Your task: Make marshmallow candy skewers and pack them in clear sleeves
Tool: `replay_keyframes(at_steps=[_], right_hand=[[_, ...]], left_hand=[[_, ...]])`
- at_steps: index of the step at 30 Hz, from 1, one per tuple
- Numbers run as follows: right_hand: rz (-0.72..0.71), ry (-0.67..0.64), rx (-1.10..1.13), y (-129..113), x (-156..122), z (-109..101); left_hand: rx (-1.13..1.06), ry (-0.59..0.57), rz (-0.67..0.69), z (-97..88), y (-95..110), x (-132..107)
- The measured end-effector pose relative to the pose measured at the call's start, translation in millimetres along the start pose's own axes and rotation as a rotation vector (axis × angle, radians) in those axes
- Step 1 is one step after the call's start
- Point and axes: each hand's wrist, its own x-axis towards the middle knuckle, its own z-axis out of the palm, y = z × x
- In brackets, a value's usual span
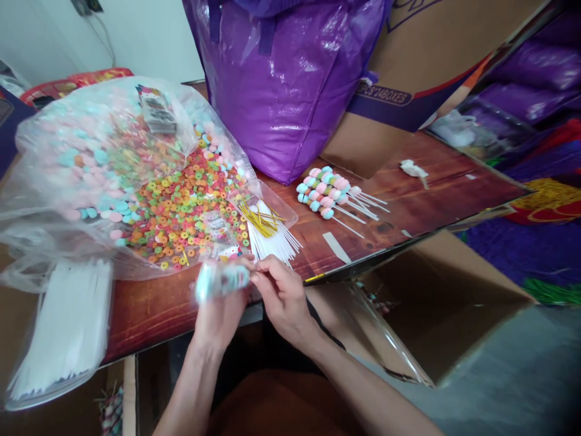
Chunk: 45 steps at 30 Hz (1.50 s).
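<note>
A blurred candy skewer in a shiny clear wrapper (221,280) lies across my left hand (222,315), whose fingers are closed round it, mostly hidden. My right hand (285,297) pinches at the wrapper's right end, thumb against forefinger; any small thing between the fingertips cannot be made out. Just beyond the hands, gold twist ties (261,218) rest on a fan of white sticks (275,245). Right of these, several candy skewers (324,191) in pink, blue and orange lie side by side, white sticks pointing right.
A large clear bag (40,157) spreads over the left of the wooden table (149,315) with ring candies (177,212) and pastel candies. White sticks fill another bag (68,327) at the front left. Behind stand a purple bag (290,91) and a carton (436,54). An open box (436,309) sits below right.
</note>
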Motion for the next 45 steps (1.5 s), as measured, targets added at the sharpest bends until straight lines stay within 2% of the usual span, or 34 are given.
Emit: replay_keyframes(at_steps=[2, 5, 8, 13, 15, 17, 19, 21, 23, 26, 28, 30, 33, 34, 36, 38, 41, 43, 45], right_hand=[[0.029, -0.017, 0.04, -9.6, 1.5, -1.8], [-0.011, 0.006, 0.073, -16.8, 2.7, 0.2], [-0.006, 0.034, 0.158, -15.6, -1.0, 4.7], [0.402, -0.085, 0.425, -6.4, -24.0, 4.6], [0.505, -0.061, 0.444, 1.0, -39.9, 0.8], [0.563, 0.112, 0.421, 13.7, -57.3, -9.3], [0.6, 0.394, 0.433, 32.9, -73.4, -30.1], [0.636, 0.658, 0.546, 57.9, -86.0, -62.9], [0.701, 0.84, 0.648, 85.2, -94.4, -101.7], [0.854, 1.005, 0.666, 117.7, -98.7, -147.2], [0.879, 1.056, 0.628, 124.8, -94.7, -155.0], [0.756, 1.049, 0.542, 116.7, -85.6, -143.0], [0.48, 0.945, 0.287, 83.1, -66.2, -102.7], [0.441, 0.841, 0.21, 70.0, -59.3, -87.2], [0.42, 0.551, 0.164, 46.6, -45.5, -56.2], [0.459, 0.301, 0.279, 30.9, -31.7, -26.4], [0.545, 0.124, 0.556, 21.8, -12.9, 13.7], [0.587, 0.098, 0.721, 21.3, -3.7, 34.2], [0.621, 0.15, 0.824, 22.2, 1.6, 46.8]], left_hand=[[0.072, 0.014, 0.081, -5.5, 4.4, -8.1], [0.244, 0.087, 0.187, -16.3, 2.9, -16.8], [0.293, 0.115, 0.15, -22.9, -3.2, -17.2], [0.248, 0.06, 0.156, -12.8, -17.3, -11.4], [0.331, 0.036, 0.179, -6.9, -23.7, -6.9], [0.483, 0.029, 0.267, -4.7, -27.3, 1.9], [0.656, 0.117, 0.432, -7.6, -26.4, 15.4], [0.843, 0.251, 0.576, -14.3, -22.1, 31.4], [1.051, 0.349, 0.667, -21.9, -17.2, 45.8], [1.249, 0.372, 0.693, -30.2, -12.0, 59.2], [1.29, 0.363, 0.672, -33.2, -9.8, 62.9], [1.255, 0.367, 0.653, -35.0, -8.0, 63.8], [1.054, 0.368, 0.646, -36.1, -7.2, 60.3], [0.971, 0.364, 0.655, -35.7, -7.9, 57.5], [0.855, 0.352, 0.687, -33.3, -10.9, 49.6], [0.84, 0.334, 0.737, -28.9, -15.6, 39.8], [0.914, 0.289, 0.841, -22.1, -24.0, 25.8], [0.934, 0.256, 0.875, -19.7, -29.7, 18.7], [0.849, 0.244, 0.836, -19.5, -35.1, 12.8]])
